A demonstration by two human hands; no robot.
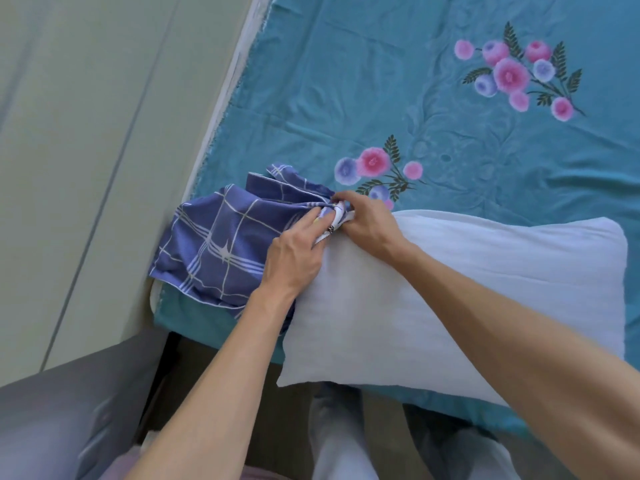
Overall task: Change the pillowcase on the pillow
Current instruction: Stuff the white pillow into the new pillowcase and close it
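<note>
A bare white pillow (pixel 467 289) lies across the near edge of the bed. To its left a blue checked pillowcase (pixel 221 237) lies bunched up on the bed's corner. Both my hands meet at the pillow's far left corner. My left hand (pixel 298 258) lies on the pillowcase with its fingers curled round gathered blue cloth at that corner. My right hand (pixel 367 220) pinches the white pillow corner together with a fold of the pillowcase. The corner itself is mostly hidden under my fingers.
The bed is covered by a teal sheet (pixel 346 81) printed with pink and purple flowers. A pale wall (pixel 86 133) runs along the bed's left side. A grey piece of furniture (pixel 69 417) stands at the lower left. My legs in light trousers (pixel 339 438) stand against the bed's near edge.
</note>
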